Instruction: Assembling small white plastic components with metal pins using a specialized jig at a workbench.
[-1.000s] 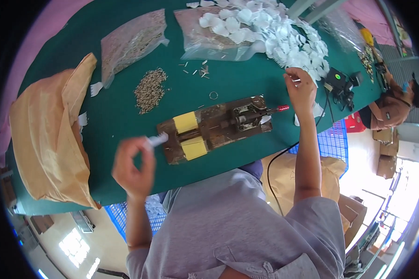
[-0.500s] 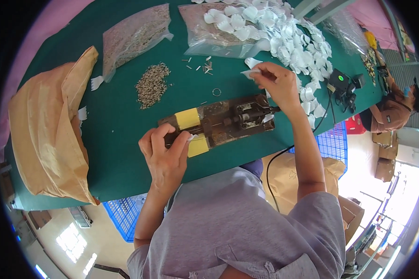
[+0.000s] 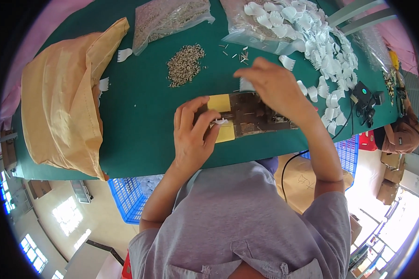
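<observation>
A small white toothed plastic piece (image 3: 220, 122) is pinched between the thumb and fingers of my left hand (image 3: 192, 139), over the left end of a dark metal fixture (image 3: 249, 126). Yellow pads (image 3: 219, 103) flank that end of the fixture. My right hand (image 3: 278, 88) is above the fixture's far edge, its fingers bent to the left. Another white toothed piece (image 3: 246, 85) shows beneath those fingers and appears to be in their grip; the thumb is hidden. The right hand and forearm cover much of the fixture's right part.
White toothed pieces (image 3: 328, 58) lie heaped at the back right. Small metal parts form a pile (image 3: 185, 65) behind the fixture, near loose pins (image 3: 243, 56) and filled plastic bags (image 3: 170, 21). A brown paper bag (image 3: 63, 107) stands left; a black adapter (image 3: 363, 94) with cables sits right.
The view has shifted, so the table contents appear farther right. My right hand has moved left and nearer the fixture with its white piece. My left hand stays at the fixture's left end.
</observation>
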Demonstrator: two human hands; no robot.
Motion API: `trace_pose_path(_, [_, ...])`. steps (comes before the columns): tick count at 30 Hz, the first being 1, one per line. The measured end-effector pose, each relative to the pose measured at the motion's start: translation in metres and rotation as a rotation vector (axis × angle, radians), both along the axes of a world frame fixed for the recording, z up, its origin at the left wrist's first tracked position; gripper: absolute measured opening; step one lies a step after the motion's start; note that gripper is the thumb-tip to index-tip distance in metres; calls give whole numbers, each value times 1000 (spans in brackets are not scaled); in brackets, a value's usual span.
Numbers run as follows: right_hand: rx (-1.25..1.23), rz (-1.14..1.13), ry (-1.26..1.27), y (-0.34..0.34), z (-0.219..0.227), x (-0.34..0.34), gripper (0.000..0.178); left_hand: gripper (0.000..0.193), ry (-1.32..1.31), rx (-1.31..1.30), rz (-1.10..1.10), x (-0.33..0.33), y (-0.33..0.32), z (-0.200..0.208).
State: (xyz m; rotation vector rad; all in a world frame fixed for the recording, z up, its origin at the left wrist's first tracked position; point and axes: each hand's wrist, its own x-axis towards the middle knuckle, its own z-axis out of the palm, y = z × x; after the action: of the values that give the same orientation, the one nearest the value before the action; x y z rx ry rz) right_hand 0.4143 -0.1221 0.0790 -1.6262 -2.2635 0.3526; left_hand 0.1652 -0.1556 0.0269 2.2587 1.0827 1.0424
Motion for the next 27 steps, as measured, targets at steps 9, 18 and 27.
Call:
trace_pose_path(9, [-407, 43, 449, 0, -7, -48, 22, 85, -462, -589, -137, -4, 5, -16])
trace_pose_path(18, [-519, -42, 625, -23, -3, -34, 13, 80, -313, -434, -145, -6, 4, -23])
trace_pose_path(27, [-204, 51, 575, -27, -6, -38, 11, 85, -337, -452, -140, -4, 3, -25])
